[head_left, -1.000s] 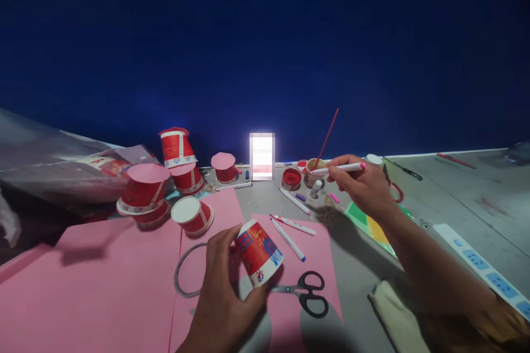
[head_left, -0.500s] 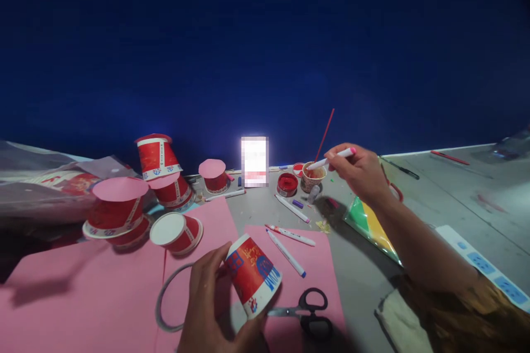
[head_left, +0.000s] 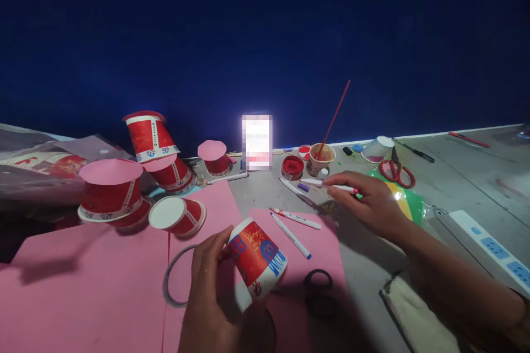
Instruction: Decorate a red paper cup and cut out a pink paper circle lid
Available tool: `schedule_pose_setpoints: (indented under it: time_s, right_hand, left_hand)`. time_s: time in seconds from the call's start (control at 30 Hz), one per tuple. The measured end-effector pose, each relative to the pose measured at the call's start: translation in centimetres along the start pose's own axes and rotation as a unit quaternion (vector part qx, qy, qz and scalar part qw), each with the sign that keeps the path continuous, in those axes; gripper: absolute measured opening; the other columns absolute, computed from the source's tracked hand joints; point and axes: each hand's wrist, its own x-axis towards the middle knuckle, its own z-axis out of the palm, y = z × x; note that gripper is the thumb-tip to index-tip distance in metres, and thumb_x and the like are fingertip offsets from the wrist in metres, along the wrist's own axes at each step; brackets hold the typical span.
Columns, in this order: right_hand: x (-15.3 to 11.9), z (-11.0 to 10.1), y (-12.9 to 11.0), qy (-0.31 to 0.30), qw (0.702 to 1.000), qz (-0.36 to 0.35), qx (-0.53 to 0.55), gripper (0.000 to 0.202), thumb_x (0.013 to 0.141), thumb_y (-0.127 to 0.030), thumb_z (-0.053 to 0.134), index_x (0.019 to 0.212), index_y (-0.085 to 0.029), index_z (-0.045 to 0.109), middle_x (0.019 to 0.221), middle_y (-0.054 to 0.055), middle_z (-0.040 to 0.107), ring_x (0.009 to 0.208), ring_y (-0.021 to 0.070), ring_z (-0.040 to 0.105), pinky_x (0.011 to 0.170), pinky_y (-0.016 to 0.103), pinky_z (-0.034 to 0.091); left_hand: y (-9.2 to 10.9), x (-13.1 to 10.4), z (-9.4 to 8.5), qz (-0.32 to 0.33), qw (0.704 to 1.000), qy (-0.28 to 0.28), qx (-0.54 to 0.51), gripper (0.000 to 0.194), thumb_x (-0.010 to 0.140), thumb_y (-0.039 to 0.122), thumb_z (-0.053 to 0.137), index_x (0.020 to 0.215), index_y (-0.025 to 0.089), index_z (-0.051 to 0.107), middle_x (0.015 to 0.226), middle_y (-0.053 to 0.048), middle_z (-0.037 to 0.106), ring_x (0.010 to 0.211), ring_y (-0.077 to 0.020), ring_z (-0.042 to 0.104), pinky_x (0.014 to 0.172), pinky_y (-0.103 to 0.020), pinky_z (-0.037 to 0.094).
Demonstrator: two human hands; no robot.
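Observation:
My left hand (head_left: 215, 292) is closed around a red and white paper cup (head_left: 257, 256), which is tilted and turned upside down over pink paper (head_left: 103, 281). Blue drawing and gold lettering show on its side. Out to the right, my right hand (head_left: 366, 198) pinches a white marker with a pink end (head_left: 345, 188), its other end pointing left. Below that hand lie a marker with a red end (head_left: 296, 218) and a blue-tipped marker (head_left: 291, 235). A purple cap (head_left: 303, 187) lies near the held marker's left end.
Decorated cups (head_left: 111, 193) stand stacked at left. A red paint jar (head_left: 292, 167) and a cup holding a red stick (head_left: 321, 160) are at the back. Black-handled scissors (head_left: 318, 278) lie in shadow; red-handled scissors (head_left: 397, 172) and a power strip (head_left: 492, 248) sit at right.
My right hand has come down and nearer with the marker, away from the cup with the stick. The view has shifted slightly; my left hand still holds its cup.

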Motion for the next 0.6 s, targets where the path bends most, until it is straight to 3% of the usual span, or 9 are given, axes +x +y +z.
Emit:
schedule_pose_setpoints:
  time_s: [0.07, 0.17, 0.23, 0.37, 0.47, 0.6]
  right_hand:
    - [-1.2, 0.4, 0.7, -0.03, 0.995, 0.076, 0.063, 0.022, 0.092, -0.038, 0.069, 0.098, -0.023, 0.084, 0.087, 0.006, 0.083, 0.073, 0.0207, 0.074, 0.065, 0.03, 0.055]
    - [-2.2, 0.6, 2.2, -0.041, 0.962, 0.206, 0.174, 0.028, 0.086, -0.044, 0.075, 0.099, -0.021, 0.084, 0.08, 0.006, 0.081, 0.061, 0.0171, 0.066, 0.06, 0.029, 0.053]
    - [-2.3, 0.4, 3.2, -0.03, 0.941, 0.251, 0.226, 0.033, 0.081, -0.043, 0.081, 0.106, -0.021, 0.083, 0.087, 0.007, 0.083, 0.067, 0.0177, 0.068, 0.065, 0.03, 0.055]
    - [-2.2, -0.3, 4.2, -0.055, 0.952, 0.245, 0.176, 0.042, 0.08, -0.045, 0.082, 0.115, -0.021, 0.083, 0.099, 0.008, 0.084, 0.08, 0.0226, 0.072, 0.073, 0.034, 0.055]
    - [-2.1, -0.2, 4.4, -0.087, 0.969, 0.206, 0.104, 0.035, 0.086, -0.046, 0.073, 0.108, -0.02, 0.084, 0.095, 0.007, 0.083, 0.078, 0.0234, 0.07, 0.071, 0.035, 0.053]
    - [-1.7, 1.2, 5.1, -0.082, 0.981, 0.173, 0.037, 0.033, 0.092, -0.04, 0.062, 0.11, -0.021, 0.083, 0.089, 0.005, 0.082, 0.073, 0.0222, 0.069, 0.066, 0.033, 0.05]
  left_hand:
    - [0.3, 0.0, -0.1, 0.0, 1.0, 0.0, 0.003, 0.068, 0.074, 0.043, 0.081, 0.138, 0.03, 0.061, 0.141, -0.009, 0.063, 0.114, -0.0314, 0.071, 0.096, -0.046, 0.063]
    - [0.4, 0.0, 0.0, -0.01, 1.0, 0.001, 0.002, 0.068, 0.073, 0.04, 0.081, 0.138, 0.03, 0.062, 0.141, -0.009, 0.063, 0.116, -0.0315, 0.071, 0.097, -0.046, 0.064]
    - [0.2, 0.0, 0.0, 0.0, 1.0, -0.006, -0.008, 0.067, 0.075, 0.04, 0.079, 0.139, 0.031, 0.061, 0.142, -0.008, 0.062, 0.118, -0.0314, 0.07, 0.101, -0.047, 0.062]
    - [-0.6, 0.0, -0.1, 0.022, 0.999, -0.021, -0.023, 0.067, 0.078, 0.045, 0.079, 0.141, 0.031, 0.06, 0.144, -0.008, 0.061, 0.122, -0.0313, 0.068, 0.107, -0.049, 0.06]
    - [-0.7, 0.0, -0.1, 0.02, 0.999, -0.028, -0.031, 0.067, 0.079, 0.045, 0.077, 0.142, 0.032, 0.059, 0.147, -0.008, 0.06, 0.125, -0.0321, 0.068, 0.108, -0.051, 0.059]
    - [-0.4, 0.0, -0.1, 0.027, 0.999, -0.031, -0.02, 0.067, 0.079, 0.042, 0.075, 0.142, 0.031, 0.059, 0.144, -0.008, 0.061, 0.122, -0.0323, 0.068, 0.106, -0.052, 0.06]
